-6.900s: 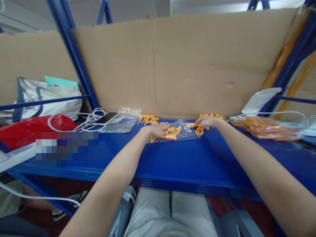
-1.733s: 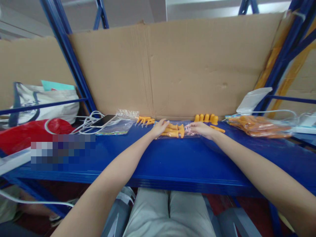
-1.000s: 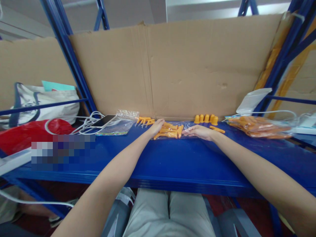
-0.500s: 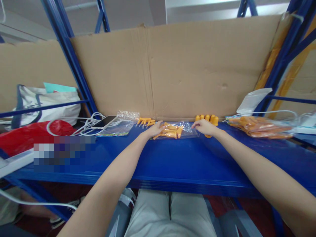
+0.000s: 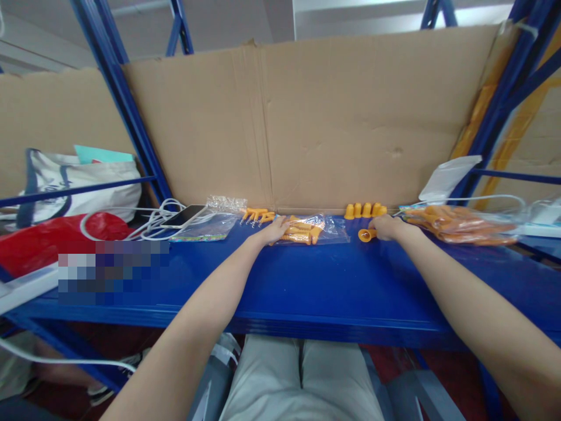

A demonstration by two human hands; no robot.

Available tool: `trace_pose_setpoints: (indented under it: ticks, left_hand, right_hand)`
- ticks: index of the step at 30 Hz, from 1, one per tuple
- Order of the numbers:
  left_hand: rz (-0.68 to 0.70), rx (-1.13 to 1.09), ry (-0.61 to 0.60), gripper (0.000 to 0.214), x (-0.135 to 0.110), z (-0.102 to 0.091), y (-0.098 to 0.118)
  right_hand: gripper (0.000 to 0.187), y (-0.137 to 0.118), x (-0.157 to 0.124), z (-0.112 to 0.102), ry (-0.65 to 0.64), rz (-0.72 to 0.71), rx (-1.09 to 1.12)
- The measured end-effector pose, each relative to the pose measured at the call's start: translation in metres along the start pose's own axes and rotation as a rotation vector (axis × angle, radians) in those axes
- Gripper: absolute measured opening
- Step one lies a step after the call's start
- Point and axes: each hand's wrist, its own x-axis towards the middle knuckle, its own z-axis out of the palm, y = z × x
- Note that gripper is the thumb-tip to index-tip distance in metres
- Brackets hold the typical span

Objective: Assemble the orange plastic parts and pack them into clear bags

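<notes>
At the left end of a clear plastic bag (image 5: pixel 302 230) holding several orange plastic pieces is my left hand (image 5: pixel 275 230), its fingers closed on the bag's edge. My right hand (image 5: pixel 384 227) is closed around an orange plastic piece with a round, cup-like end (image 5: pixel 365 235); the rest of that piece is hidden by the fingers. Just behind it, a row of several small orange cups (image 5: pixel 363 210) stands by the cardboard. Beyond my left hand lie several orange pieces with small metal hooks (image 5: pixel 258 215).
A large bag of orange parts (image 5: pixel 460 225) lies right of my right hand. On the left are a flat clear packet (image 5: pixel 205 227), a phone (image 5: pixel 184 216), white cables (image 5: pixel 151 225) and a red bag (image 5: pixel 65 240). A cardboard panel (image 5: pixel 333 123) closes off the blue shelf's (image 5: pixel 307 286) back.
My right hand has moved right, from the bag's right end to the cup-ended orange piece, and has closed on it. My left hand has stayed at the bag.
</notes>
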Motion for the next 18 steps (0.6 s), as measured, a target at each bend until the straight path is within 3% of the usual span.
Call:
trace_pose_setpoints:
  ticks: [3,11,18]
  left_hand:
    - [0.0,-0.012,0.006,0.049,0.0,0.002,0.0]
    - [0.002,0.015,-0.033,0.049,-0.003,-0.001,0.003]
    - [0.045,-0.029,-0.03,0.048,0.001,-0.001,-0.003]
  right_hand:
    - [0.021,-0.001,-0.002,-0.003,0.077,0.035,-0.04]
    - [0.025,-0.023,-0.022,-0.035,0.226,0.04,-0.138]
    - [0.026,-0.053,-0.029,-0.042,0.199,-0.079,-0.171]
